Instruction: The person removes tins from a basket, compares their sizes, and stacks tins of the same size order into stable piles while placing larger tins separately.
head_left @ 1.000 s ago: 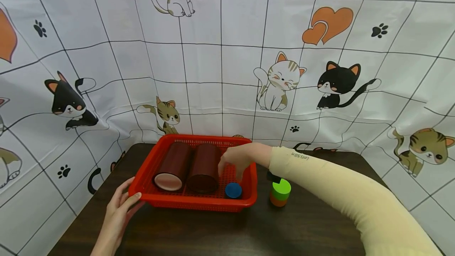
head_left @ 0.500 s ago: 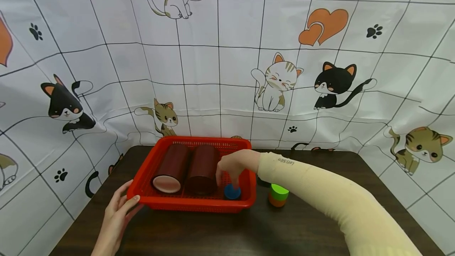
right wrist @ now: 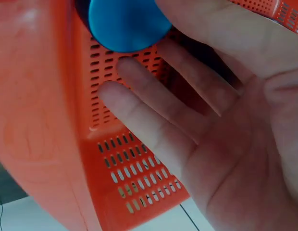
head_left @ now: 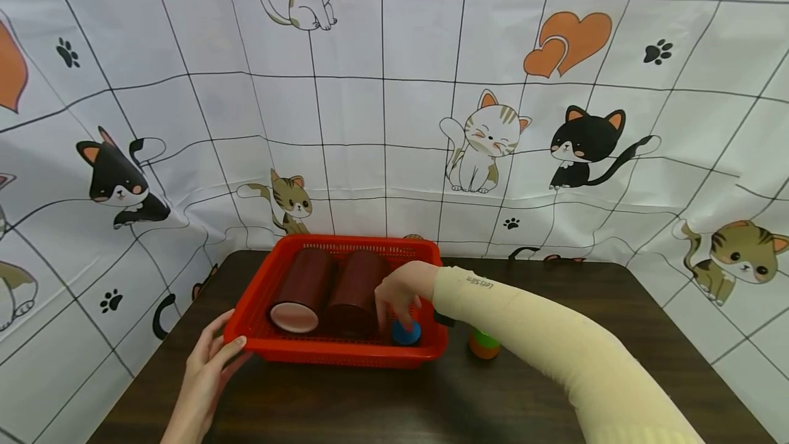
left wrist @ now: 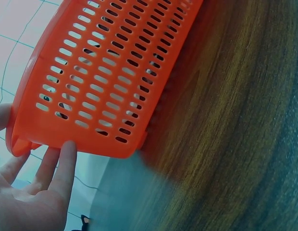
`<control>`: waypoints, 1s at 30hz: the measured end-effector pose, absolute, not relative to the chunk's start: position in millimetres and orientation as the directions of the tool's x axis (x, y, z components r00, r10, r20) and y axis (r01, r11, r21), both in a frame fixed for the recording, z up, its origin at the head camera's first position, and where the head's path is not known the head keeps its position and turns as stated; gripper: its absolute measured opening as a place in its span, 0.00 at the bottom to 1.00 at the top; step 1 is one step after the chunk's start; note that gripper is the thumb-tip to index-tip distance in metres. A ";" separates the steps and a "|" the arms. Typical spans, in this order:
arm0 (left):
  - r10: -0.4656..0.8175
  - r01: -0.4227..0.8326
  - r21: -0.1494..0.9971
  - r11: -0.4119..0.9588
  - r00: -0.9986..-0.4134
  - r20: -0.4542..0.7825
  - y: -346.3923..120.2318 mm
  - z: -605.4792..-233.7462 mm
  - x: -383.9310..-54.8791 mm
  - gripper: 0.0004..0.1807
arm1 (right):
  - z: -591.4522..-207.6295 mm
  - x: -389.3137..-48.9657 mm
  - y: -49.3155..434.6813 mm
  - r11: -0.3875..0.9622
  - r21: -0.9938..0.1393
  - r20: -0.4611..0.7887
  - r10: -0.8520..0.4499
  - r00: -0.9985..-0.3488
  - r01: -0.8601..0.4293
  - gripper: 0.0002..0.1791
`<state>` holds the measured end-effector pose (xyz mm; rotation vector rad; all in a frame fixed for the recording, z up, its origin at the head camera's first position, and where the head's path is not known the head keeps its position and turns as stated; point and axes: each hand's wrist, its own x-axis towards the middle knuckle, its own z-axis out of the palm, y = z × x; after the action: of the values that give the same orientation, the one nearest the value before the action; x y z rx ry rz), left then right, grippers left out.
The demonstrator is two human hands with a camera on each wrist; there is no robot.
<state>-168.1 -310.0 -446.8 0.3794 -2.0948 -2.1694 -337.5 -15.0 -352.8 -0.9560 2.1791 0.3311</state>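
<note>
A red plastic basket (head_left: 333, 353) with slotted walls stands on the table. My left hand (head_left: 206, 368) grips its near left corner, thumb over the rim and fingers below it; the left wrist view shows those fingers (left wrist: 65, 168) against the outer wall. Inside lie two dark brown cylinders, one with a pinkish end (head_left: 294, 317), the other with a brown end (head_left: 353, 321). My right hand (head_left: 403, 290) reaches into the basket's right side, fingertips at a round blue-topped piece (head_left: 407, 334). In the right wrist view the thumb overlaps the blue top (right wrist: 130, 24), while the other visible fingers extend loosely.
A small round container with a green top and orange base (head_left: 485, 346) stands right of the basket, partly behind the right sleeve (head_left: 530, 327). The dark wooden table (head_left: 345, 406) meets a white sheet printed with cats (head_left: 413, 115) at the back and sides.
My right hand has come down and slightly toward me, from above the blue-topped piece to right at it. The left hand keeps its hold on the basket. The view shifts slightly.
</note>
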 end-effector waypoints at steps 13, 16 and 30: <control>-0.245 -0.085 0.995 -0.048 -0.965 -0.094 -308.7 -446.3 -167.8 0.36 | -362.4 -340.2 -13.3 0.763 -0.159 -0.796 -0.474 -0.375 -0.627 0.25; -0.245 -0.090 0.995 -0.045 -0.965 -0.099 -308.4 -445.9 -166.7 0.36 | -361.9 -342.7 -14.3 0.782 -0.169 -0.813 -0.455 -0.363 -0.600 0.25; -0.248 -0.083 0.995 -0.054 -0.964 -0.094 -307.9 -445.6 -166.3 0.35 | -363.0 -353.1 -24.4 0.824 -0.134 -0.867 -0.366 -0.337 -0.550 0.25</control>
<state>-166.3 -307.9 -445.6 0.3656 -2.0773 -2.1704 -353.1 -24.4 -363.0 -0.6810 1.9636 0.2213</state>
